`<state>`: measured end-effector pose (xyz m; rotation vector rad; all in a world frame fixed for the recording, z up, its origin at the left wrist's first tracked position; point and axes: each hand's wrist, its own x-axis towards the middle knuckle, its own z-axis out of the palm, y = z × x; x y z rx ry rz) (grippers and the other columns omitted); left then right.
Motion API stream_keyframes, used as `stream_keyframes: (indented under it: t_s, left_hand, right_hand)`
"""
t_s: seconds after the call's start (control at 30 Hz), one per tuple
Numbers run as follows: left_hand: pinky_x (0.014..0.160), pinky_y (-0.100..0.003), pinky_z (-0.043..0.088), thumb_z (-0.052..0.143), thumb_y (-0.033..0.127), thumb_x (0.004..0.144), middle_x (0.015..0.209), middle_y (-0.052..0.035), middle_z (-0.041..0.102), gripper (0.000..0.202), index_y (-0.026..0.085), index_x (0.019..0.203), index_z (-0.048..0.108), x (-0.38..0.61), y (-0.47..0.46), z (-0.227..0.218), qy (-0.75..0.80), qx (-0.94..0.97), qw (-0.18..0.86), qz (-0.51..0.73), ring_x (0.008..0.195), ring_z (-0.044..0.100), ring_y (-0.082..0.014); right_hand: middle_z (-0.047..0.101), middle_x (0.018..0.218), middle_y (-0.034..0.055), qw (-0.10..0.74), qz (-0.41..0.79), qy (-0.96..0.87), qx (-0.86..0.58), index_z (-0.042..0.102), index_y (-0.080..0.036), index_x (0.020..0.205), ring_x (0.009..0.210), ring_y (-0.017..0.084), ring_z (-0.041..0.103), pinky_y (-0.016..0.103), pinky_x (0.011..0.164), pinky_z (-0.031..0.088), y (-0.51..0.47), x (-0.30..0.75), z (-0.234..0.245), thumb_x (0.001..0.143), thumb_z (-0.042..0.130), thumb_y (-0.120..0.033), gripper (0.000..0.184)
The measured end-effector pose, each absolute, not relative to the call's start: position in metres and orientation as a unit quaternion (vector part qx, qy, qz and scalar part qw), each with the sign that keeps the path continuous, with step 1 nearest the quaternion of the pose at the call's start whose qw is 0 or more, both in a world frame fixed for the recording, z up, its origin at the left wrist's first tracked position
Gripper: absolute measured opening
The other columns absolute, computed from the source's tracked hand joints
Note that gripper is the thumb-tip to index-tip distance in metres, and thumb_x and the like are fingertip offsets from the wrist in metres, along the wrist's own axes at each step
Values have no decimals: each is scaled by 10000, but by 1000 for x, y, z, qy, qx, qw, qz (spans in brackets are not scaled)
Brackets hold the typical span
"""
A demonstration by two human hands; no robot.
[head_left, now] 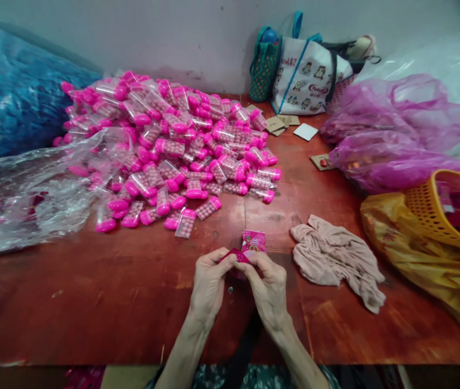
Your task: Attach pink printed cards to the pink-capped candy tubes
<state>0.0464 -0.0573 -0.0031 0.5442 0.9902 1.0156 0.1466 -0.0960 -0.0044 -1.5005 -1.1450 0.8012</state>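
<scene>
Between my two hands is a small pink printed label [238,256], pinched at both ends over the table's near half. My left hand [209,281] has thumb and finger closed on its left end. On its right end, the thumb and finger of my right hand [269,283] are pressed together. Just beyond my fingers lies a pink printed packet or stack of labels [254,241], partly covered by my right hand. Farther off, a big heap of small clear containers with pink caps [173,146] holds pale pink balls.
A crumpled beige cloth [337,259] lies right of my hands. Farther right stand a yellow basket [428,202] and purple plastic bags [400,129]. Clear plastic sheeting [31,200] and a blue-filled bag [19,92] are left. Bags [306,75] and cardboard pieces [276,124] sit at the back.
</scene>
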Motion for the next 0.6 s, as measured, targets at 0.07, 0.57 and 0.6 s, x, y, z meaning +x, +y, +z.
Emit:
stream_keyframes:
  t_s: [0.07, 0.57, 0.6]
  left_hand:
    - [545, -199, 418, 739, 192, 574, 565, 3, 591, 117, 113, 587, 654, 47, -57, -3, 449, 234, 734, 452, 524, 499, -78]
    - [544, -190, 397, 704, 182, 641, 541, 32, 565, 118, 134, 589, 610, 45, -59, -7, 524, 371, 620, 451, 531, 492, -82]
    - [556, -194, 410, 707, 184, 640, 573, 33, 579, 97, 143, 666, 623, 45, -59, -7, 535, 391, 597, 452, 553, 514, -91]
  right_hand:
    - [537, 601, -11, 515, 319, -494, -624, 587, -182, 632, 568, 129, 492, 241, 549, 400, -96, 146, -4, 826, 542, -203, 200]
    - [495, 617, 2, 472, 295, -530, -640, 534, -182, 641, 573, 128, 465, 234, 547, 361, -99, 149, -4, 908, 406, -250, 303]
    - [492, 611, -1, 469, 290, -532, -642, 529, -183, 634, 564, 126, 462, 232, 540, 356, -99, 149, -5, 909, 403, -252, 310]
